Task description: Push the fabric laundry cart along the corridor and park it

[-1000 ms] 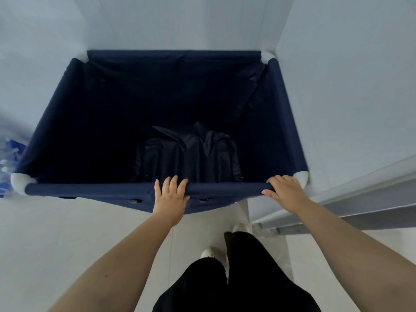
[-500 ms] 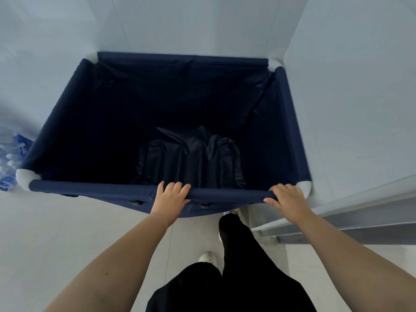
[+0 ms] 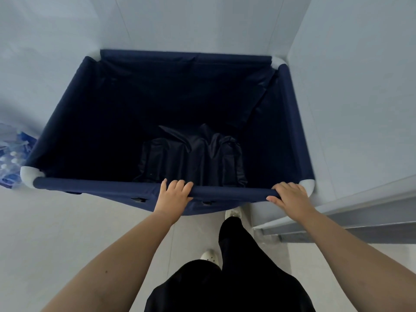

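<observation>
The navy fabric laundry cart (image 3: 94, 185) fills the middle of the view, with white plastic corner joints and a dark bundle of fabric (image 3: 193, 158) lying at its bottom. Its far rim sits close to the white back wall, and its right side runs along the right wall. My left hand (image 3: 173, 197) is curled over the near rim bar around its middle. My right hand (image 3: 290, 197) grips the same bar near the right corner joint.
White walls (image 3: 360, 97) close in ahead and on the right. A grey metal door frame or rail (image 3: 351, 219) juts out at the lower right. A pack of water bottles in blue wrap (image 3: 13, 158) stands on the floor left of the cart. My black-trousered legs stand behind it.
The cart has rolled a little forward into the corner, its far rim nearing the back wall. My left fingers have curled down over the bar. My right foot has stepped forward.
</observation>
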Available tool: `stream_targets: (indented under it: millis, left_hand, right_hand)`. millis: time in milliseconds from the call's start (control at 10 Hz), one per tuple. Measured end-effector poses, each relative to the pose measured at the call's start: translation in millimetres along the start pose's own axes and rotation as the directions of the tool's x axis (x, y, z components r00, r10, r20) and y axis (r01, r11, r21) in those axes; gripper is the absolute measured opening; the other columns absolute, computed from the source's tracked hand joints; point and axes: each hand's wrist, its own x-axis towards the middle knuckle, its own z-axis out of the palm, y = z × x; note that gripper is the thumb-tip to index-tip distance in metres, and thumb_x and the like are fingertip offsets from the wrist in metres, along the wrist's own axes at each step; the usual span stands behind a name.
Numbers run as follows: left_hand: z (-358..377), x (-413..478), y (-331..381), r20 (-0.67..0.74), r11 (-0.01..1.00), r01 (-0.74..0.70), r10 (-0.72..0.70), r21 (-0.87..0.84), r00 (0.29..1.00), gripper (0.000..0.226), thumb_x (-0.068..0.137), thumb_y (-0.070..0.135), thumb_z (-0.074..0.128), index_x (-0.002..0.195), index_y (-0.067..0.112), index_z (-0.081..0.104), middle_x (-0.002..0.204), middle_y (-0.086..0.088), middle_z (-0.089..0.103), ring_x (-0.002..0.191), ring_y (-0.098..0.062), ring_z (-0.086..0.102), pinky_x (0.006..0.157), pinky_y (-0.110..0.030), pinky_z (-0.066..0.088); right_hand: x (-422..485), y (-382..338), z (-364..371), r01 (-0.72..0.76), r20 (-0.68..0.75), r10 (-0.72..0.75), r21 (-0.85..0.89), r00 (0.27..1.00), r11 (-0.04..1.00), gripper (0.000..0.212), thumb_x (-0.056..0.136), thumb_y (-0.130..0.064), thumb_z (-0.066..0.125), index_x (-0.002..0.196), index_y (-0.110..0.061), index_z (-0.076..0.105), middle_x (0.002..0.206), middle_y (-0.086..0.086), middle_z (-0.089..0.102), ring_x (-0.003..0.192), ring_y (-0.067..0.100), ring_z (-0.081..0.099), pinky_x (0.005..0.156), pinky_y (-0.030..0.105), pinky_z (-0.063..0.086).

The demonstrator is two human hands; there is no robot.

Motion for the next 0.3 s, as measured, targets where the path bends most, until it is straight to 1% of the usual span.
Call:
stream_targets:
  millis: [100,200,300]
  left_hand:
    - [-14,7,2,0.096,0.997,0.037,-0.03,-0.071,0.995,0.045,0.095,0.038,0.041,0.137,0.023,0.032,0.129,-0.001,0.048,0.121,-0.023,0.042,0.112,-0.046,0.02]
    - [-36,21,-1,0.275,0.975,0.019,0.044,-0.222,0.961,0.044,0.09,0.025,0.049,0.134,0.024,0.042,0.128,-0.004,0.052,0.115,-0.026,0.048,0.1,-0.039,0.038]
    - [-69,44,-1,0.391,0.961,-0.048,0.155,-0.271,0.907,0.041,0.09,0.026,0.05,0.131,0.022,0.049,0.131,-0.003,0.052,0.117,-0.024,0.049,0.094,-0.037,0.044]
  right_hand:
    - [0,-4,-7,-0.032,0.063,0.031,0.018,0.998,0.999,0.043,0.09,-0.054,0.041,0.114,-0.02,0.053,0.105,-0.002,0.06,0.096,0.021,0.05,0.085,0.033,0.033]
    - [5,-6,-23,-0.063,0.248,0.053,0.032,0.967,0.998,0.043,0.09,-0.055,0.041,0.112,-0.02,0.054,0.105,-0.001,0.059,0.097,0.02,0.051,0.084,0.034,0.037]
    - [24,-16,-59,-0.097,0.434,0.037,0.118,0.9,0.988,0.039,0.096,-0.04,0.037,0.107,-0.01,0.058,0.108,0.008,0.062,0.095,0.022,0.055,0.083,0.036,0.043]
